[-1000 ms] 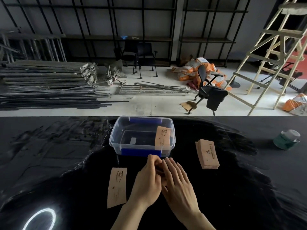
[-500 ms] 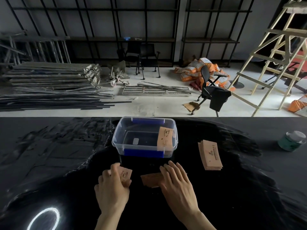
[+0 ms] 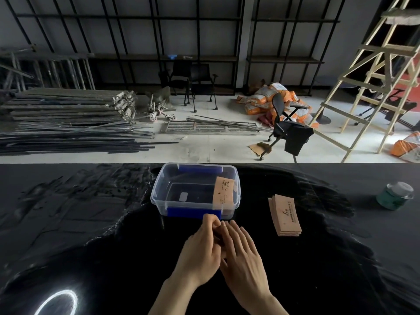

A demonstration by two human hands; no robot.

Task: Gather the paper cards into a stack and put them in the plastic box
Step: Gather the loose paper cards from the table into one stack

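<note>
A clear plastic box [image 3: 157, 194] with blue clips stands on the black table [image 3: 95, 226], just beyond my hands. One tan paper card [image 3: 224, 193] leans inside it against the right wall. A stack of tan cards [image 3: 286, 215] lies to the right of the box. My left hand [image 3: 199, 254] and my right hand [image 3: 242, 258] meet in front of the box. The left fingers curl and pinch at the top; the right hand lies flat with fingers stretched. The cards under my hands are hidden.
A green jar with a pale lid [image 3: 395, 196] stands at the far right of the table. A ring-light reflection [image 3: 56, 301] shines at the near left. Beyond the table's far edge lie metal bars, chairs and a wooden ladder.
My left hand took the single card from the left of the table and brought it right to meet my right hand over the small pile. That spot on the left is now bare.
</note>
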